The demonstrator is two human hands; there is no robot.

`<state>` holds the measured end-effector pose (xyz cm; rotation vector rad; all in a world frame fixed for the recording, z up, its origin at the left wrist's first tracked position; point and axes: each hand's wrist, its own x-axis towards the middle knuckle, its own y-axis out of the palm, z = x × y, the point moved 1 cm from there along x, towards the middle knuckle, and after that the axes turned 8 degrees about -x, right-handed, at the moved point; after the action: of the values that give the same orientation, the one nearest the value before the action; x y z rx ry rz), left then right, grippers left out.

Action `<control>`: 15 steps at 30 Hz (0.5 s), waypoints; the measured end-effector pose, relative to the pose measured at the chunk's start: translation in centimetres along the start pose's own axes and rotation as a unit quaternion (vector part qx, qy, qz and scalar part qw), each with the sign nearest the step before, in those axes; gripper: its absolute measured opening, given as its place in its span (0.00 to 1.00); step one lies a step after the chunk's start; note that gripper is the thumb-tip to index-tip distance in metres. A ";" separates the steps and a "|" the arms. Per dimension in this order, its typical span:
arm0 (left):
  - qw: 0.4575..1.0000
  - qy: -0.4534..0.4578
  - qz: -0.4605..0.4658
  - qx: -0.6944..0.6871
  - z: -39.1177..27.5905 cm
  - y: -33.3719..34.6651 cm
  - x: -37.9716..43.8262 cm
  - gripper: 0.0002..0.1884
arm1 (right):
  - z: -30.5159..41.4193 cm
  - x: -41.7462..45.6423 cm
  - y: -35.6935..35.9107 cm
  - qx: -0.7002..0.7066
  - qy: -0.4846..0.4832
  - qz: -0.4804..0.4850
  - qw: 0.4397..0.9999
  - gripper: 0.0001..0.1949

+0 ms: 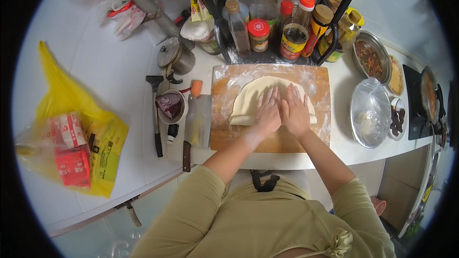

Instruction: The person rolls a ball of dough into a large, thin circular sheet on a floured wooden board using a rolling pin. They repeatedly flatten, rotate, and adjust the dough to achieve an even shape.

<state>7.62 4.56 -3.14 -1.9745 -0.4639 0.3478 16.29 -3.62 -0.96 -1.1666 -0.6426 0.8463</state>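
Observation:
A flat sheet of pale dough (247, 96) lies on a floured wooden board (269, 143), its near edge rolled or folded over into a thick straight band. My left hand (269, 109) rests palm down on the dough, left of centre, fingers pointing away from me. Close beside it, my right hand (296, 109) lies flat on the dough too, its thumb near the left hand. Both hands touch the dough without gripping it. The dough beyond my fingertips has a rounded far edge. What lies under the palms is hidden.
Left of the board are a cleaver (199, 122), a carrot piece (196, 88) and a bowl (182, 116) with cut red onion. A black rack (258, 59) of bottles stands behind. To the right are a plastic-covered bowl (369, 114) and a metal bowl (385, 61) of chopped food.

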 end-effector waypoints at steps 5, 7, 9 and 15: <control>1.000 0.017 -0.009 -0.001 -0.7 0.5 -1.9 0.33 | -2.6 -2.5 1.8 -0.064 0.011 0.042 0.997 0.29; 0.998 0.049 -0.033 -0.001 -0.3 -0.7 0.5 0.32 | -3.1 1.0 1.6 -0.055 0.015 -0.008 0.998 0.28; 0.994 0.049 -0.096 -0.003 1.1 -1.3 5.5 0.31 | -3.9 5.7 1.3 -0.038 0.047 -0.041 0.997 0.28; 0.997 0.076 -0.010 -0.011 -1.0 1.1 -4.9 0.32 | -2.5 -5.7 1.6 -0.037 -0.042 0.090 0.994 0.31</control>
<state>3.89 1.07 -3.52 -1.9996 -0.3912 0.1781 14.88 -9.45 -3.21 -1.2758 -0.6477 1.0360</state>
